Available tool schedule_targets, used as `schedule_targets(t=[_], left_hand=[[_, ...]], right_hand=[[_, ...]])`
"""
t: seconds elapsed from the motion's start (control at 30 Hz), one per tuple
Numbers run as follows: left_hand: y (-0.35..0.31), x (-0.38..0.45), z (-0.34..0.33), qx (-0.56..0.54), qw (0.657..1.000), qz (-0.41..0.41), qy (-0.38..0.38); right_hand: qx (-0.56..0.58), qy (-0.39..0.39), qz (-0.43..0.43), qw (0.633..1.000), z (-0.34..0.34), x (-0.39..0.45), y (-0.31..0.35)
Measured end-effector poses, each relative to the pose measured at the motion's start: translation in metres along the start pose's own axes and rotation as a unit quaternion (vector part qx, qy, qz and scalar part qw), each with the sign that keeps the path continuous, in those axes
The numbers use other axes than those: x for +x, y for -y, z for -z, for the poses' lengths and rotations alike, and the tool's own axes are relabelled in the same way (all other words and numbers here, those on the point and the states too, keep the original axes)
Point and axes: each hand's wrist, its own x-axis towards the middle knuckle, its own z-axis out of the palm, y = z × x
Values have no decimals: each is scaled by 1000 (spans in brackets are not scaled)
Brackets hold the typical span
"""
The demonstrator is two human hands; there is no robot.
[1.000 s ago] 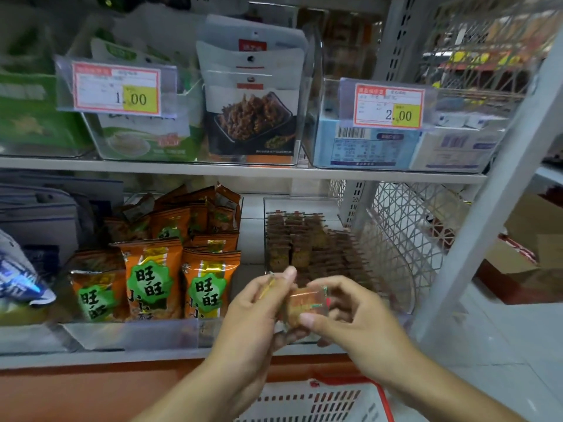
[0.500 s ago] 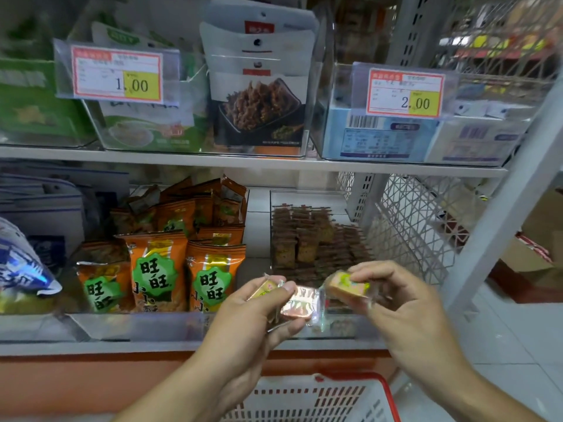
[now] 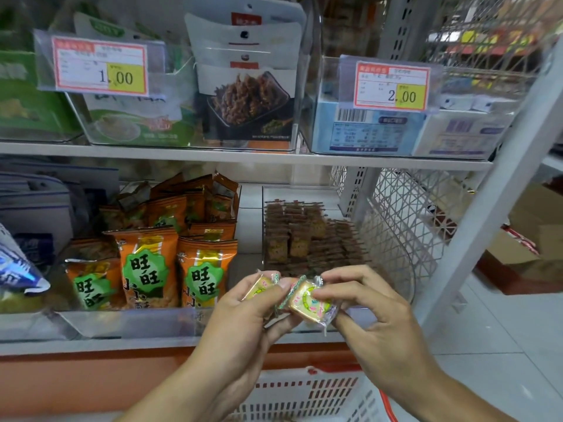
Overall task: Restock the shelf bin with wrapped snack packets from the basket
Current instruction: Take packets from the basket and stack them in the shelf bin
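From the head camera we see both hands low in the middle, in front of the lower shelf. Our left hand (image 3: 243, 315) grips a small wrapped snack packet (image 3: 261, 284) with a yellow face, thumb and curled fingers pinching it. Just at its 3 o'clock, our right hand (image 3: 374, 318) pinches a second packet (image 3: 310, 301), square, pale yellow with a green printed ring and a crinkled clear wrapper; thumb on top, fingers curled beneath. The two packets nearly touch, and whether the left fingers also touch the second one we cannot tell.

At 12 o'clock from the hands stands the clear shelf bin (image 3: 393, 257), holding rows of small brown packets (image 3: 300, 236) stacked upright toward its back. At 9 o'clock sit orange snack bags (image 3: 146, 266) with green labels in a neighbouring clear tray. At 6 o'clock, below the shelf edge, is the white slotted basket (image 3: 307, 394) with a red rim.

On the upper shelf, two price tags read 1.00 (image 3: 99, 67) at 11 o'clock and 2.00 (image 3: 393, 85) at 1 o'clock
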Motion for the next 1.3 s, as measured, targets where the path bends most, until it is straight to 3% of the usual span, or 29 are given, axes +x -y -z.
schedule_targets(t=[0.23,0.33,0.4,0.47,0.6,0.77,0.87,0.93,1.1,1.17,1.3], left_hand=[[-1,2,2,-22,999,-38,-20],[-1,2,5,10,995,-91,-41],[-1,-1,6,142,973,-175,-57],[0,-6,5,271,929,-247,-42],[7,-14,2,372,870,-324,0],[11,-12,3,445,798,-407,2],[11,-8,6,465,759,-455,7],[11,-6,8,468,746,-474,11],[9,-4,10,498,701,-507,52],[4,-4,12,537,666,-510,97],[-7,-2,17,636,558,-491,207]], right_hand=[[26,-44,-9,999,2,3,5],[154,-81,-113,978,5,6,10],[210,-95,-195,953,8,9,10],[314,-84,-280,903,9,11,9],[470,-42,-388,792,3,13,8],[608,6,-437,663,5,14,9],[663,12,-433,610,11,16,13],[665,25,-424,614,13,16,14],[562,109,-410,710,15,13,10],[546,152,-416,711,23,15,8],[535,221,-434,691,38,20,1]])
